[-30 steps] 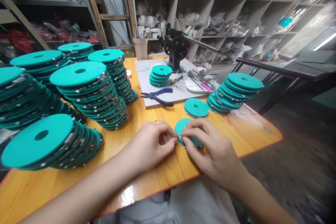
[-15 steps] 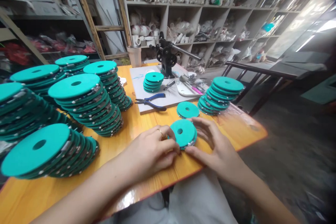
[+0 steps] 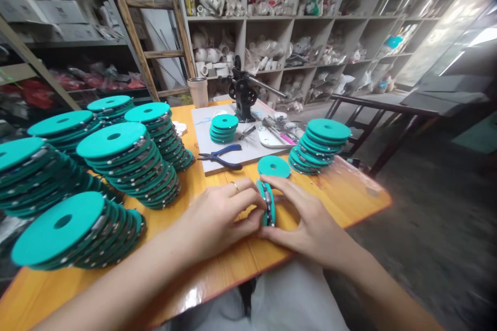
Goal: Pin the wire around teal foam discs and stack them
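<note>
Between my two hands a small green foam spool (image 3: 267,204) stands on edge, its rim of wound dark line and pale bits facing me. My left hand (image 3: 229,212), with a ring on one finger, pinches the spool's left side. Thumb and fingers of my right hand (image 3: 310,214) grip its edge at top and bottom. Just behind lies another green spool (image 3: 274,166), flat on the wooden table (image 3: 182,253). To the right of that rises a stack of green spools (image 3: 324,145).
Tall stacks of larger green spools (image 3: 128,165) crowd the table's left side. A grey board (image 3: 198,124) bears blue-handled pliers (image 3: 221,158), a small spool stack (image 3: 224,129), a white tray (image 3: 272,140) and a black hand-cranked device (image 3: 244,93). A cup (image 3: 198,92) stands behind.
The spool in my hands has gone from lying nearly flat to standing on edge, its rim turned toward me. The camera view has shifted slightly.
</note>
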The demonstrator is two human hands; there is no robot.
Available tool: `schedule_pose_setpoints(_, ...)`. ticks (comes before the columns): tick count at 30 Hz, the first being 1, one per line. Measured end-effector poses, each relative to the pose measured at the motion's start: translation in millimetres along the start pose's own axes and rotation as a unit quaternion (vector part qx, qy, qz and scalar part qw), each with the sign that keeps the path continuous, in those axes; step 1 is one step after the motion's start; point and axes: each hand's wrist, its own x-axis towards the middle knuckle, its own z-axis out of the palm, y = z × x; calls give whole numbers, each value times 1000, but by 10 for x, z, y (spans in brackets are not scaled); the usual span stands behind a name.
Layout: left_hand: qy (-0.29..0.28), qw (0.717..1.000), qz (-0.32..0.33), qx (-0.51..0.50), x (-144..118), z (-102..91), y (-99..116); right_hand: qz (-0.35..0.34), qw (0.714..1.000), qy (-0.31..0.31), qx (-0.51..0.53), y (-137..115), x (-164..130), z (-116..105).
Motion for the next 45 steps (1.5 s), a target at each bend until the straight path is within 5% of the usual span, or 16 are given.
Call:
schedule_pose_setpoints(4, 110, 990, 71, 55, 37, 97, -58, 27, 999, -7, 26, -3, 10, 8)
schedule_pose_setpoints(7, 150, 988, 21, -23, 16, 196, -58, 36, 996, -10, 81, -7, 17, 18)
schedule_pose_setpoints(16, 118, 971, -54, -202, -9, 263, -34, 62, 981, -52, 178, -23, 7, -34)
schedule_pose_setpoints(22, 133, 977, -20, -165, 6, 307, -27, -110, 992, 61, 7, -193, 60, -291)
schedule_pose_setpoints(25, 144, 978, -9, -154, 21, 333, -22, -156, 983, -2, -98, -337, 130, -438)
schedule_pose_setpoints(30, 149, 978, -5, -143, 12, 347, -3, -157, 960, -80, -217, -493, 203, -497)
schedule_pose_setpoints(37, 162, 979, -11, -127, -11, 366, 52, -130, 902, -84, -402, -643, 234, -369)
schedule_pose_setpoints(45, 173, 978, -5, -114, -13, 394, 73, -159, 913, -133, -350, -579, 260, -405)
